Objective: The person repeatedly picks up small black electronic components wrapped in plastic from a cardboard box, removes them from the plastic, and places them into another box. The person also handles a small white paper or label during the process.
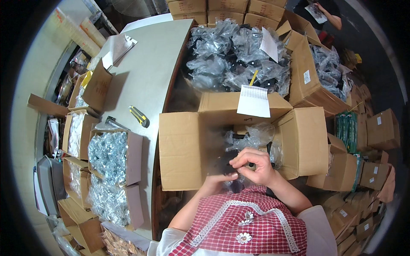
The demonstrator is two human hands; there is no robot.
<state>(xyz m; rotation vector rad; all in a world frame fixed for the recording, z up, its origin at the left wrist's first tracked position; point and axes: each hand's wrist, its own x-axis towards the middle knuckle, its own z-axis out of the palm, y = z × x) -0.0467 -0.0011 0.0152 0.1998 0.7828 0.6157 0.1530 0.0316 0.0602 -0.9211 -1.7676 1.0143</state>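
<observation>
Right in front of me stands an open cardboard box [301,141], its flaps folded outward. Clear plastic bags [258,135] and dark pieces lie inside it. My right hand [257,168] is over the box's near side, its fingers curled round a small dark, round-ended thing whose kind I cannot make out. Close by on the left is my left hand [222,178], thumb stretched toward the right hand. Its other fingers are hidden against a dark, blurred area. A printed paper sheet [253,101] hangs over the box's far flap, with a yellow strip [253,77] just beyond it.
Beyond the box is a large heap of black parts in clear bags [239,55]. On the left, a grey table [145,64] carries a yellow-and-black utility knife [139,116] and boxes of small bagged parts [109,155]. Stacked cartons [226,6] stand behind; another person [326,15] is at the far right.
</observation>
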